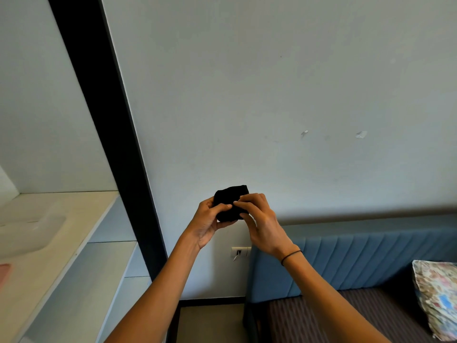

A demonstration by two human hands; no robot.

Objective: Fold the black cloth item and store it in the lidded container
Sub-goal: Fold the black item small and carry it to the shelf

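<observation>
A small black cloth item (228, 199), bunched into a compact bundle, is held up in the air in front of the pale wall. My left hand (207, 222) grips its lower left side, thumb on the front. My right hand (259, 220) pinches its right side with the fingertips; a thin black band circles that wrist. A translucent lid or container (29, 231) lies on the counter at the left, too faint to tell which.
A light counter (61, 243) with drawers runs along the left. A black vertical panel (108, 134) stands beside it. At the lower right is a bed with a blue padded headboard (358, 258), a striped cover and a floral pillow (437, 295). A wall socket (239, 252) sits below my hands.
</observation>
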